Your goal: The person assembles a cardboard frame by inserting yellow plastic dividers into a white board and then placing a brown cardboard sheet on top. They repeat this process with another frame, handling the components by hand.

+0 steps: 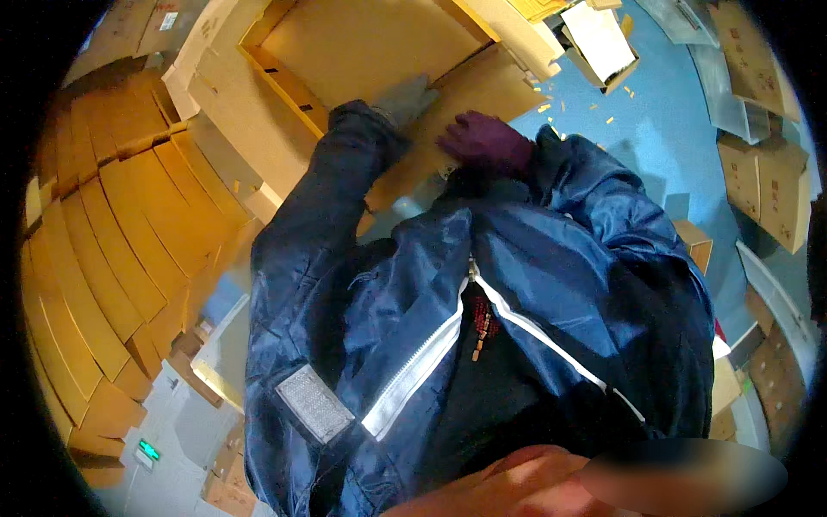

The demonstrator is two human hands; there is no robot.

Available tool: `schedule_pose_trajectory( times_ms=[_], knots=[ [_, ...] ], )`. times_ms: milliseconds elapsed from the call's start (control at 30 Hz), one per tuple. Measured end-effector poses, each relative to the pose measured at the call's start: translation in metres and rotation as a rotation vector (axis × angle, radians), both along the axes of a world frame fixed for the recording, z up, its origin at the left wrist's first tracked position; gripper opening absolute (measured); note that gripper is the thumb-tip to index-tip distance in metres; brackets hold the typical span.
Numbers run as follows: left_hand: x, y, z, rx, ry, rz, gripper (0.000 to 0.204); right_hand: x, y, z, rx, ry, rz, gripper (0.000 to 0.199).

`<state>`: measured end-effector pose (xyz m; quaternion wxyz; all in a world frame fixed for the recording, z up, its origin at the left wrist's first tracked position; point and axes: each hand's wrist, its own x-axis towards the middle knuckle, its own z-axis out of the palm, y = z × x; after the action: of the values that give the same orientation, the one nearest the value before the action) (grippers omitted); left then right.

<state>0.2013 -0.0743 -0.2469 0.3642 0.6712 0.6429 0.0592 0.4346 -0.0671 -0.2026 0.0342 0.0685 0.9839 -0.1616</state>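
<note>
A large cardboard box stands open in front of me, with a broad flap folded out on its near right side. My left hand, in a grey glove, lies along the near edge of the box, its fingers stretched out and pointing to the far right. My right hand, in a maroon glove, is at the near edge of the flap. Its fingers point left and look slightly bent and apart; no held thing shows in them. The undersides of both hands are hidden.
Stacked cardboard cartons fill the left side. A small open box with a white sheet on it stands at the far right, on a blue floor strewn with yellowish scraps. More cartons and clear plastic bins line the right.
</note>
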Motion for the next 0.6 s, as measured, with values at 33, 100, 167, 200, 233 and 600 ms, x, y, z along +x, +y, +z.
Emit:
schedule_pose_trajectory(
  times_ms=[33, 100, 167, 200, 233, 600],
  knots=[
    [0.004, 0.002, -0.008, -0.005, 0.011, -0.019, 0.047, -0.001, 0.004, 0.0, -0.022, -0.011, -0.039, 0.029],
    [-0.003, -0.001, -0.008, -0.018, 0.062, -0.01, 0.049, -0.008, 0.006, -0.023, -0.013, 0.083, -0.062, 0.031],
    [-0.001, 0.001, -0.003, -0.029, 0.059, -0.021, 0.05, -0.019, 0.003, -0.045, 0.085, -0.02, -0.12, 0.034],
    [0.001, 0.002, -0.001, -0.043, 0.056, -0.023, 0.05, -0.026, 0.007, -0.06, 0.024, -0.04, -0.184, 0.035],
    [0.003, 0.006, 0.0, -0.039, 0.053, -0.007, 0.05, -0.032, 0.015, -0.074, -0.038, -0.06, -0.247, 0.036],
    [0.005, 0.002, -0.007, 0.073, 0.089, 0.011, 0.041, 0.033, -0.017, -0.037, -0.151, 0.118, -0.14, 0.063]
  ],
)
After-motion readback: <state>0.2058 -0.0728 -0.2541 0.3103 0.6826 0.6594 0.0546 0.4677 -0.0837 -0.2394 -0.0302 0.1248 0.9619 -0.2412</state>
